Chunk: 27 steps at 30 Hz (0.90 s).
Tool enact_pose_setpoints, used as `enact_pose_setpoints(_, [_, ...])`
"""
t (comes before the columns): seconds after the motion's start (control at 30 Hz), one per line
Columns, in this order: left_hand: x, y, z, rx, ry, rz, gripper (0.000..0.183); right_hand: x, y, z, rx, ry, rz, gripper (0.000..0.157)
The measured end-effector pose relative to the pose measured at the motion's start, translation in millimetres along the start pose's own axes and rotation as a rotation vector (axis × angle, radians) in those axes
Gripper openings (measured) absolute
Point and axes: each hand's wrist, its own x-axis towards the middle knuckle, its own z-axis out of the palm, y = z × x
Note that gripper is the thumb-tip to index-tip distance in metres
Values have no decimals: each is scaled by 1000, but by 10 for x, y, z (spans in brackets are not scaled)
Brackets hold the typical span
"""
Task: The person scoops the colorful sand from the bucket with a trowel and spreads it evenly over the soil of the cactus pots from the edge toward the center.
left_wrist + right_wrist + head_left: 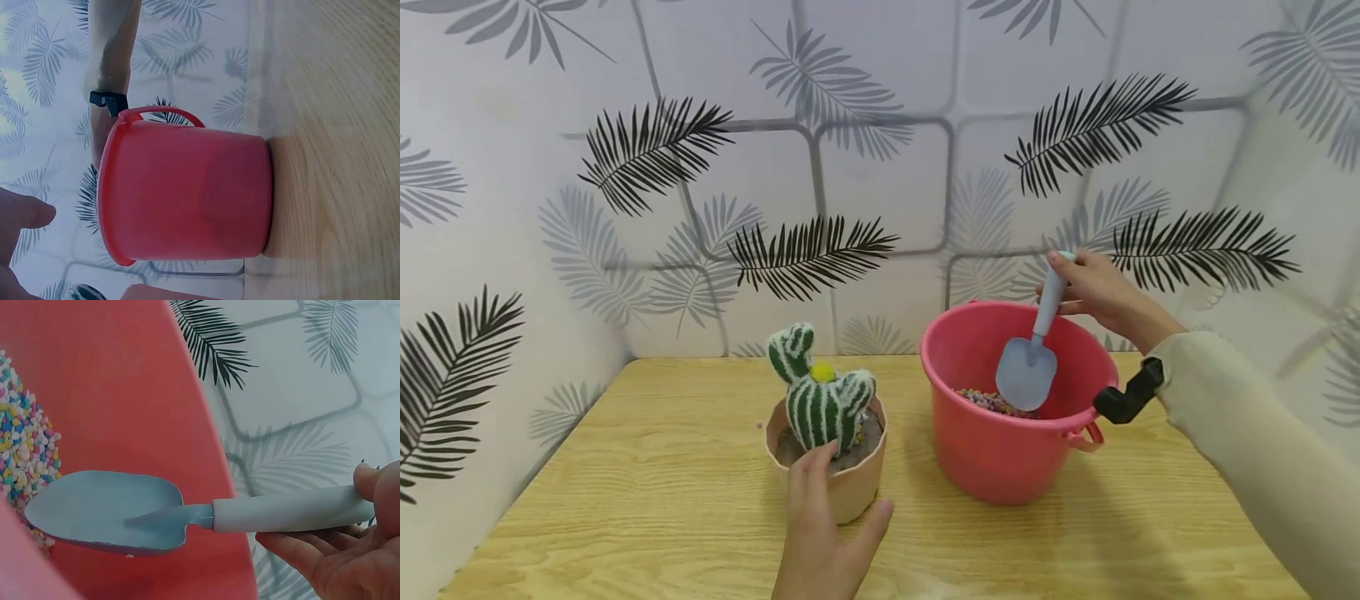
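Note:
My right hand (1101,292) grips the handle of a light blue hand trowel (1027,373) above the red bucket (1007,467). The trowel blade points down inside the bucket, near small multicoloured pebbles (22,444); in the right wrist view its visible face carries none. My left hand (827,537) is at the near side of a peach flowerpot (859,490), fingers extended and thumb spread. Its fingertips overlap the pot's rim; whether they press on it I cannot tell. A green-and-white knitted cactus (815,414) with a yellow top stands in the pot's grey-brown filling.
The bucket stands right of the pot on a light wooden table (662,467), a side handle (1088,438) towards the right. A few coloured pebbles lie in the pot beside the cactus. Behind the table rises a leaf-patterned wall (880,192).

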Motion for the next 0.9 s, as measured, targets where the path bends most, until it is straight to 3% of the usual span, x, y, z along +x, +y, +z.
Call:
enact_pose_setpoints(0.23, [122, 149, 114, -171, -225, -174, 78, -18, 11, -23, -77, -33, -10, 60])
enact_pose_setpoints(0.37, [196, 198, 219, -255, -294, -178, 81, -43, 49, -29, -85, -76, -3, 56])
enact_pose_setpoints(0.6, [391, 223, 390, -282, -293, -131, 84, -62, 117, -12, -57, -101, -19, 49])
enact_pose_setpoints(0.9, [576, 203, 566, -324, -298, -147, 90, -100, 156, 62, 75, -153, -89, 41])
